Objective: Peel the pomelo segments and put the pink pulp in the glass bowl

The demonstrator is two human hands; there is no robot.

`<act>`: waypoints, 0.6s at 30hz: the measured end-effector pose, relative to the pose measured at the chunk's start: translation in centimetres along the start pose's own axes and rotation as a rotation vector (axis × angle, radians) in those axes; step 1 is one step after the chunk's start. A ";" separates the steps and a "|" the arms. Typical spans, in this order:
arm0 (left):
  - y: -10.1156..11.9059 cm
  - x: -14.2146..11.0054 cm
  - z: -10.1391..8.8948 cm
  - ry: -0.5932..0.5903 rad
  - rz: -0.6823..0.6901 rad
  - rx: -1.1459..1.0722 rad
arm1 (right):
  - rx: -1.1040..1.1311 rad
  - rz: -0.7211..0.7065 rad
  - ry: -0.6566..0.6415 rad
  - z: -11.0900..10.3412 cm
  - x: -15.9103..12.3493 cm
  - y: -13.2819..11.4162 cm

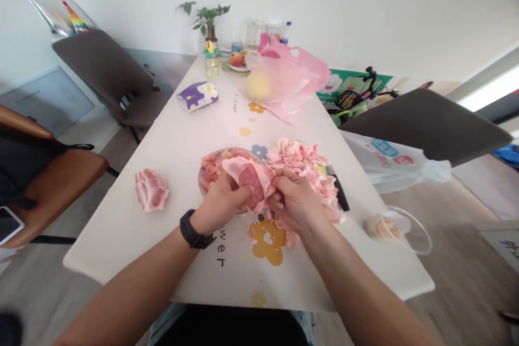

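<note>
Both hands are raised over the table's middle, with a pink pomelo segment [249,179] between them, its pale membrane partly folded back. My left hand [223,200], with a black watch on the wrist, is closed on the segment's left side, thumb across the flesh. On the right side, my right hand [295,197] pinches the membrane. Under the segment, partly hidden, lies a round plate [200,181] of peeled pomelo flesh [213,165]. A heap of torn membranes [298,157] spreads to the right. Farther left sits a larger unpeeled chunk of pomelo [151,189].
A dark knife [339,189] lies beside the membranes. A clear round container [399,230] stands near the right edge. Farther back are a pink plastic bag [292,75] around a yellow fruit, a purple tissue pack [197,96] and a fruit plate [238,68]. Chairs flank the table [121,248].
</note>
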State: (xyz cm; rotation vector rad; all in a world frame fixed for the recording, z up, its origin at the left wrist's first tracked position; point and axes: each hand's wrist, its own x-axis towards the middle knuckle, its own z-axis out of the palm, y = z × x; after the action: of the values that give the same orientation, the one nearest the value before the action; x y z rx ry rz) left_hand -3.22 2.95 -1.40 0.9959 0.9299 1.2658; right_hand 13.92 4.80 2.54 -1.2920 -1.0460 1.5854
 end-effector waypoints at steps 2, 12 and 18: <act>0.1 0.1 0.0 -0.039 -0.040 -0.067 | 0.102 0.028 -0.023 -0.2 0.4 0.3; 0.5 -0.2 0.4 0.054 -0.050 -0.195 | -0.149 -0.139 0.045 0.8 -1.4 0.7; -0.6 -0.3 0.4 0.173 0.036 -0.046 | -0.279 -0.267 0.102 2.5 -0.7 1.5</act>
State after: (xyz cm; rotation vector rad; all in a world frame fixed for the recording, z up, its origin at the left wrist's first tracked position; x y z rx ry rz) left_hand -2.70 2.60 -1.85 0.8807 1.0140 1.4145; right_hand 11.42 3.38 1.68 -1.3346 -1.3485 1.1928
